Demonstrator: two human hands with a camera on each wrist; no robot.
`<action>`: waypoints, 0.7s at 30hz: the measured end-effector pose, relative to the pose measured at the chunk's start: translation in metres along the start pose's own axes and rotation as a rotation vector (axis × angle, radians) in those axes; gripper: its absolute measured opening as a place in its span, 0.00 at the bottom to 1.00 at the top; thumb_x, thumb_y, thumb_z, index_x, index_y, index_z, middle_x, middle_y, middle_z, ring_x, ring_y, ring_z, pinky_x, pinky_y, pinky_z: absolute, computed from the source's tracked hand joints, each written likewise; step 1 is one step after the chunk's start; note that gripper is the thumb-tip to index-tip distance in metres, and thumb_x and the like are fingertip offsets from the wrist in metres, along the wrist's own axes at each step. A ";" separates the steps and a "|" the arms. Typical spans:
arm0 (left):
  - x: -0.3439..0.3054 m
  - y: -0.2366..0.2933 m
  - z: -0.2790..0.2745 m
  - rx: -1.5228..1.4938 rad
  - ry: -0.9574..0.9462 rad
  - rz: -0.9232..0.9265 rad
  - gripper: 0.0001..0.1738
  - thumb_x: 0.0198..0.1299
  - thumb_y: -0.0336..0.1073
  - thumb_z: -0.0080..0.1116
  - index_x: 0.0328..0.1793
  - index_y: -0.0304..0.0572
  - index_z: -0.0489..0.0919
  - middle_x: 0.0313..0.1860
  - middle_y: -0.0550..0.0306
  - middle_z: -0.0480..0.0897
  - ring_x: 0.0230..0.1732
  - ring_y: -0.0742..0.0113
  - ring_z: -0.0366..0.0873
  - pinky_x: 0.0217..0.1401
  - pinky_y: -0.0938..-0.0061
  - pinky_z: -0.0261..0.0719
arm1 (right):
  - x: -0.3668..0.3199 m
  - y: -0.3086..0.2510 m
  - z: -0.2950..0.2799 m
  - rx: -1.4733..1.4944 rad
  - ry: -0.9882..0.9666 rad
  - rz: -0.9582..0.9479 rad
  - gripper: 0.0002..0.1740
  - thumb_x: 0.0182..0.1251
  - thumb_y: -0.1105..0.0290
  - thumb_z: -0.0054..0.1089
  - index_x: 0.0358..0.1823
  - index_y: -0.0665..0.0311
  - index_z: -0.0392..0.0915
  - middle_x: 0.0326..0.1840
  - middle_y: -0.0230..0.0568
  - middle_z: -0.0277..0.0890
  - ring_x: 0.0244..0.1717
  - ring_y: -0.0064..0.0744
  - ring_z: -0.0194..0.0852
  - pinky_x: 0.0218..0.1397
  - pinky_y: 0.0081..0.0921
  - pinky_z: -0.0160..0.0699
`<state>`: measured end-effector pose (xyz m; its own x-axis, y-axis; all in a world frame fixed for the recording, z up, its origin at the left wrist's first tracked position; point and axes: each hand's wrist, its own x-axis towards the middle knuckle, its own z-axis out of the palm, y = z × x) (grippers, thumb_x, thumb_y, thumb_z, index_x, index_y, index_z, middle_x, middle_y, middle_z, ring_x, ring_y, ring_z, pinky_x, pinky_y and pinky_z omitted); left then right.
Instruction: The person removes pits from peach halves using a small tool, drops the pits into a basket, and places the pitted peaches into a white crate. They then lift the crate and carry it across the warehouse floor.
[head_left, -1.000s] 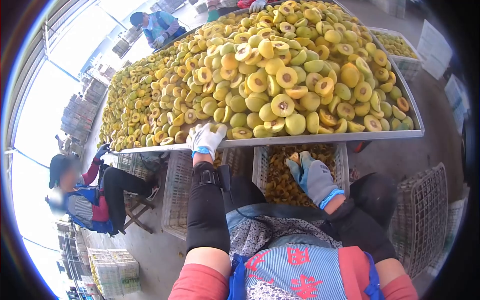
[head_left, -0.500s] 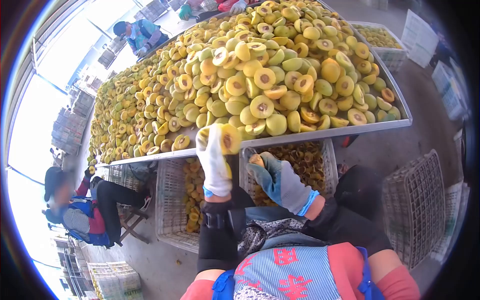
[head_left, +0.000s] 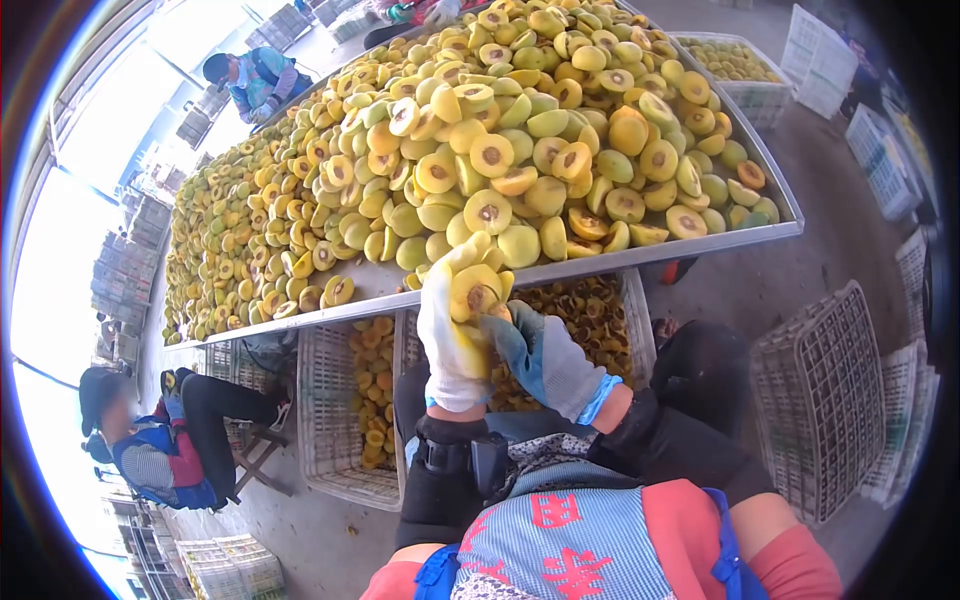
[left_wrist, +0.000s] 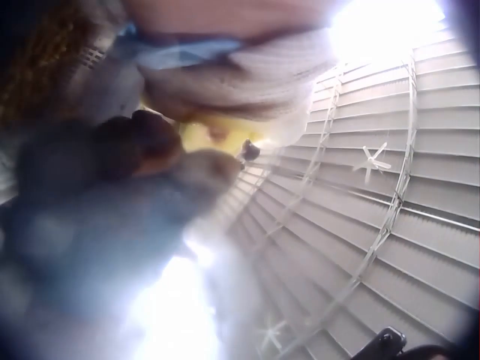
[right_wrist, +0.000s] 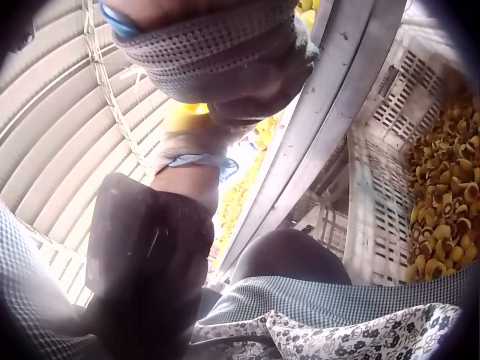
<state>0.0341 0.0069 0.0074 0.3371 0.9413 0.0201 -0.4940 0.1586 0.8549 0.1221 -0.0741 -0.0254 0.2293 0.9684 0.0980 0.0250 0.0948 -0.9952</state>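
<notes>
In the head view my left hand (head_left: 447, 325), in a white glove stained yellow, holds a halved yellow peach (head_left: 470, 292) just in front of the tray's near edge. Its cut face, with a brown centre, is turned toward my right hand (head_left: 560, 365). That hand wears a grey-blue glove, its fingers curled at the cut face round a small curved tool (head_left: 484, 277) mostly hidden by the glove. The left wrist view catches a yellow bit of the peach (left_wrist: 217, 136) between the gloves, blurred. Both gloves meet in the right wrist view, where the right glove (right_wrist: 232, 64) covers most of the fruit.
A metal-rimmed tray (head_left: 640, 254) heaped with peach halves (head_left: 520, 160) spans the front. Below it stand a crate of brown scraps (head_left: 590, 320) and a crate of peach halves (head_left: 312, 440). Another crate (head_left: 820, 400) is at right; a seated person (head_left: 160, 450) works at left.
My left hand has picked a peach half from the tray edge and brought it back toward me. My right hand has risen from over the scrap crate and moved left to meet it.
</notes>
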 end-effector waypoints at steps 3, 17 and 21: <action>-0.007 -0.002 0.000 0.028 -0.022 0.014 0.19 0.77 0.44 0.48 0.62 0.38 0.76 0.64 0.50 0.77 0.62 0.56 0.79 0.61 0.58 0.84 | 0.002 0.015 0.006 0.013 0.046 -0.032 0.24 0.78 0.49 0.54 0.52 0.67 0.77 0.32 0.51 0.82 0.33 0.39 0.82 0.40 0.37 0.79; -0.012 -0.002 0.009 0.219 0.214 0.057 0.17 0.76 0.46 0.47 0.45 0.39 0.76 0.44 0.44 0.84 0.38 0.53 0.86 0.39 0.64 0.88 | -0.007 0.037 0.024 0.325 -0.095 0.098 0.29 0.77 0.45 0.54 0.55 0.68 0.79 0.40 0.42 0.83 0.43 0.32 0.80 0.49 0.25 0.78; -0.004 0.005 -0.008 0.327 -0.043 0.005 0.17 0.73 0.44 0.49 0.37 0.39 0.77 0.31 0.43 0.85 0.28 0.55 0.84 0.32 0.69 0.83 | -0.005 -0.002 -0.002 0.312 -0.313 0.361 0.34 0.76 0.36 0.48 0.44 0.65 0.78 0.27 0.33 0.75 0.26 0.25 0.71 0.31 0.21 0.72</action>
<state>0.0242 0.0065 0.0073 0.3725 0.9271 0.0409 -0.2150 0.0433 0.9756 0.1231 -0.0798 -0.0237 -0.1302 0.9698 -0.2061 -0.3011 -0.2367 -0.9238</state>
